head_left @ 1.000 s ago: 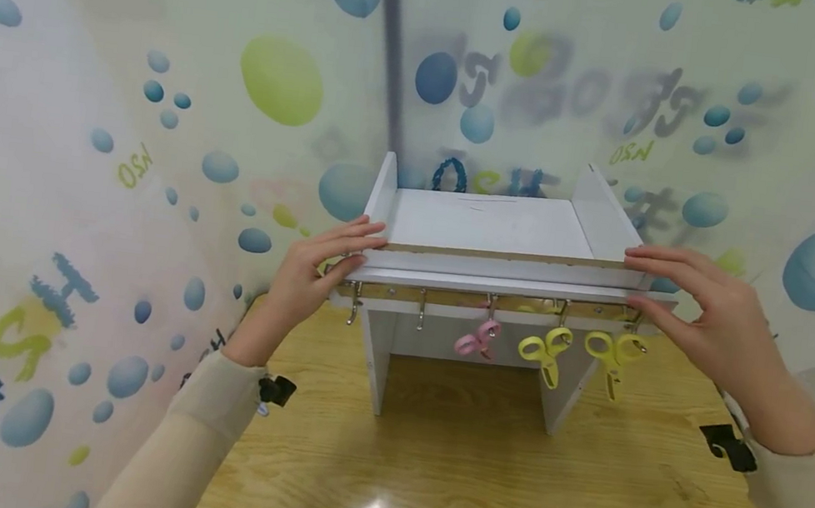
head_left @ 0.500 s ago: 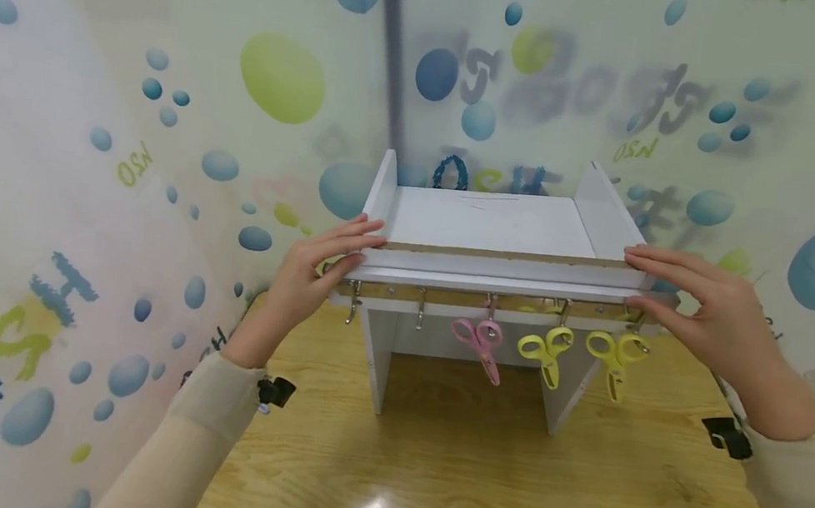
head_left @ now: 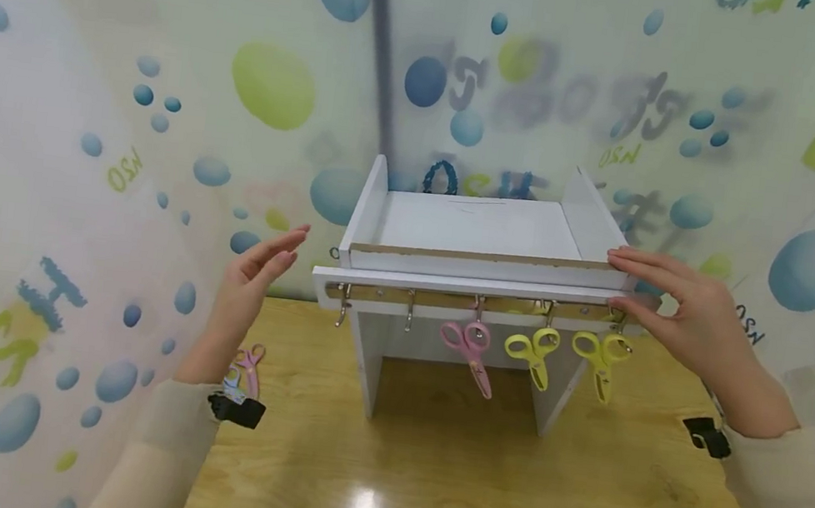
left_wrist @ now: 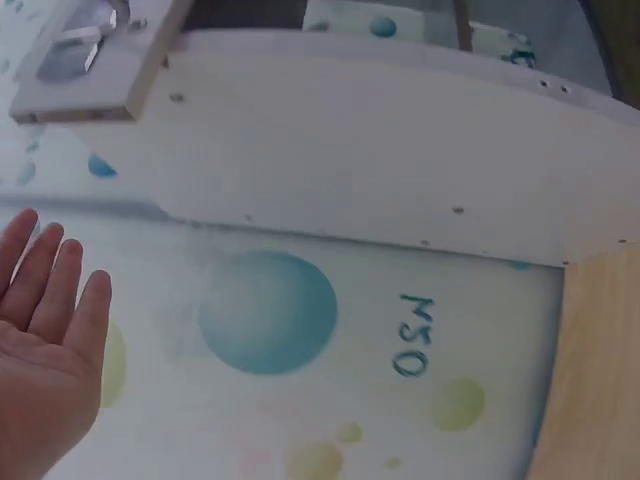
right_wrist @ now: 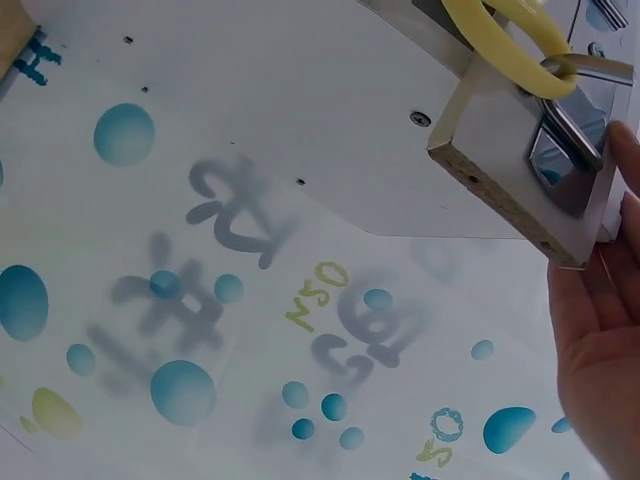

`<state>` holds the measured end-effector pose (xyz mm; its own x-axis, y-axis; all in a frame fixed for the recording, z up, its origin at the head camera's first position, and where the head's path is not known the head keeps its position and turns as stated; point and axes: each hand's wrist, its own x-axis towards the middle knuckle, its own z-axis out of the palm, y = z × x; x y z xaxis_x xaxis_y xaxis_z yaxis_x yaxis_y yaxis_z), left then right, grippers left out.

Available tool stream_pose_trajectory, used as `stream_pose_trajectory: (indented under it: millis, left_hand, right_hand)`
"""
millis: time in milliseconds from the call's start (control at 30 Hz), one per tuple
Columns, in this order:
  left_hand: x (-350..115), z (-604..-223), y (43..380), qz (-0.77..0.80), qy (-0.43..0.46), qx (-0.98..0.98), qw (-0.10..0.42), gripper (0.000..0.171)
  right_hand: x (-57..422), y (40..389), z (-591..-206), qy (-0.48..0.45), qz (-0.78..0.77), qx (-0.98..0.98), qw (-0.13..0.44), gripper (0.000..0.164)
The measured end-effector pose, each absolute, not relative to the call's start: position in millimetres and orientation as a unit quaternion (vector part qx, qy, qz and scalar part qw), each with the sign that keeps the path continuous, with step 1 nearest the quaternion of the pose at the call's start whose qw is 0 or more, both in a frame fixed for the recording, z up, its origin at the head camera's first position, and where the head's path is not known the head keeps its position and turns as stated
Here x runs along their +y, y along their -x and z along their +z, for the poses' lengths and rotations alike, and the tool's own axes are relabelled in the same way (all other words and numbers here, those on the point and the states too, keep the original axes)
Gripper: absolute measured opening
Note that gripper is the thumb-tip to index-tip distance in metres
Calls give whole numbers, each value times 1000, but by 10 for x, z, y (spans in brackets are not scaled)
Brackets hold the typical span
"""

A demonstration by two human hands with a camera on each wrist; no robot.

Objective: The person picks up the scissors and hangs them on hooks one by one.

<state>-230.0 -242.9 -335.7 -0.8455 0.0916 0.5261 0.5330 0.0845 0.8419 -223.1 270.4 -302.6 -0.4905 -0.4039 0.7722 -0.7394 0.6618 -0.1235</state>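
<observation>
A white shelf unit (head_left: 481,271) stands on the table, with a hook rail (head_left: 440,300) along its front. Pink scissors (head_left: 472,353) and two yellow scissors, the middle pair (head_left: 538,354) and the right pair (head_left: 602,360), hang from the hooks. My right hand (head_left: 694,324) holds the unit's right end, fingers at the top board and thumb at the rail; the right wrist view shows this hand (right_wrist: 605,350) around the board's end. Off to the left, my left hand (head_left: 240,294) is in the air with relaxed fingers, apart from the unit; its palm (left_wrist: 45,370) shows nothing held.
Two hooks at the left, the outer one (head_left: 343,305) and its neighbour (head_left: 410,311), carry nothing. On the wooden table (head_left: 427,482), pink scissors (head_left: 252,362) and a light blue pair (head_left: 232,385) lie by my left wrist. A patterned wall covering (head_left: 275,88) rises close behind.
My left hand has let go of the shelf unit and moved left, uncovering the scissors on the table. The hanging pink scissors have swung round. My right hand stays on the unit's end.
</observation>
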Motion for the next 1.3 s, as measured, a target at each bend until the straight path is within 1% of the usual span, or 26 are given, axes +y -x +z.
stream_pose_trajectory:
  millis: [67, 167, 300, 400, 467, 533, 600, 733, 833, 1100, 1167, 1267, 1300]
  left_hand:
    - [-2625, -3478, 2306, -655, 181, -717, 158, 39]
    - [-2889, -3668, 2275, -656, 97, -738, 123, 48]
    - [-3162, -3907, 2212, -658, -43, -750, 51, 64]
    - [-3331, -4106, 2195, -675, -132, -726, -10, 70]
    - [-3443, -4237, 2194, -678, -171, -713, -48, 72]
    - [-3555, -4381, 2195, -676, -185, -708, -85, 75]
    - [-3651, -4533, 2169, -676, -186, -705, -107, 78]
    - [-3790, -4793, 2067, -680, -192, -696, -129, 83]
    - [-3853, -4927, 1995, -691, -206, -679, -139, 82]
    - [-3954, -5130, 1896, -735, -256, -609, -153, 67]
    - [-3967, -5183, 1871, -737, -264, -603, -156, 55]
    - [-3978, -5294, 1839, -735, -274, -600, -157, 27]
    - [-3979, -5333, 1829, -736, -281, -595, -158, 20]
  right_hand:
    - [2697, 2235, -3013, -341, 228, -834, 370, 68]
    - [2688, 2237, -3006, -341, 233, -833, 368, 67]
    - [2680, 2224, -3010, -338, 237, -833, 367, 68]
    - [2679, 2211, -3001, -334, 235, -837, 364, 69]
    - [2678, 2204, -2996, -330, 233, -841, 360, 69]
    - [2679, 2200, -2991, -327, 233, -844, 357, 69]
    - [2678, 2197, -2988, -325, 233, -845, 355, 69]
    - [2671, 2191, -2988, -324, 232, -846, 354, 67]
    - [2663, 2189, -2991, -323, 234, -847, 352, 67]
    - [2660, 2192, -2987, -325, 241, -843, 354, 66]
    - [2659, 2193, -2986, -327, 241, -842, 355, 66]
    - [2653, 2187, -2981, -324, 241, -844, 353, 66]
    - [2651, 2183, -2978, -323, 241, -845, 352, 66]
